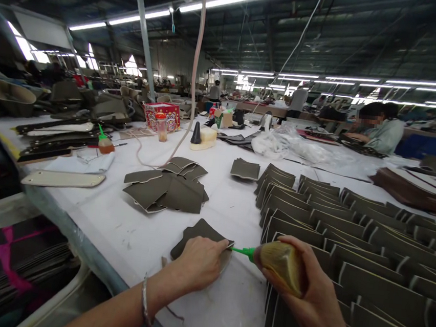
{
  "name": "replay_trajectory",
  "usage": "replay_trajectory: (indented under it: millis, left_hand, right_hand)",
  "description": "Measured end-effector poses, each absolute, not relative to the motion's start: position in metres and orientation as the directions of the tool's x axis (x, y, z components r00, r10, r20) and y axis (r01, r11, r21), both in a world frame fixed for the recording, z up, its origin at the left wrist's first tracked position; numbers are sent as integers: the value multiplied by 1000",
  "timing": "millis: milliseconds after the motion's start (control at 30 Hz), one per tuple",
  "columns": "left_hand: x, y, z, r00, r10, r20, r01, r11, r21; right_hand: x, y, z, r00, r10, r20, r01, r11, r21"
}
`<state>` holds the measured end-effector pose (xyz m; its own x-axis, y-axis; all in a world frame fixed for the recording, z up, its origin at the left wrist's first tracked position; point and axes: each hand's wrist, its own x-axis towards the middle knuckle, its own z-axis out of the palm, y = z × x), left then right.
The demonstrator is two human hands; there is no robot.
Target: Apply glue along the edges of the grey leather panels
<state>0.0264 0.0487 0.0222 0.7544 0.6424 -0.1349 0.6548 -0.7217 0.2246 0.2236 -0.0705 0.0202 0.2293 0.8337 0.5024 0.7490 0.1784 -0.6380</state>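
In my right hand (306, 290) is a squeeze bottle (285, 265) of amber-brown liquid, probably glue, tipped sideways. Its thin green nozzle (243, 251) points left and meets the edge of a dark olive leather piece (201, 231). My left hand (201, 262) holds this piece on the white tabletop, index finger stretched along its edge near the nozzle tip; its thumb is hidden. Beyond it lies a loose heap of similar pieces (169, 189). To the right, many folded leather pieces (313, 214) stand in overlapping rows, with a small separate stack (245, 169) behind.
Another green-tipped bottle (106, 145) and a pale strip (64, 179) lie left. A red patterned box (170, 117), a jar (161, 127) and a black cone (196, 133) stand farther back. A hose (197, 53) hangs down. A person (388, 131) sits at right.
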Motion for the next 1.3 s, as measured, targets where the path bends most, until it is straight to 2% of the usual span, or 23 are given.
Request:
replay_trajectory:
  millis: [233,500,700,900,1100,1300]
  left_hand:
    - [29,46,18,757,644,-110,651,-729,210]
    - [27,38,6,747,657,-102,660,-714,233]
    - [27,36,10,738,665,-113,668,-697,260]
    - [26,35,14,737,661,-141,671,-693,263]
    - [23,35,12,740,661,-126,665,-690,286]
    - [20,36,10,755,645,-118,649,-711,272]
  right_hand:
    - [231,-70,14,127,850,511,804,214,-556]
    - [235,-70,11,208,855,474,778,149,-610]
    - [236,-72,10,210,884,418,721,148,-677]
    - [237,-71,6,269,855,444,703,142,-697]
    - [233,-76,6,258,927,273,583,76,-809]
    - [232,-77,6,334,898,285,577,44,-816]
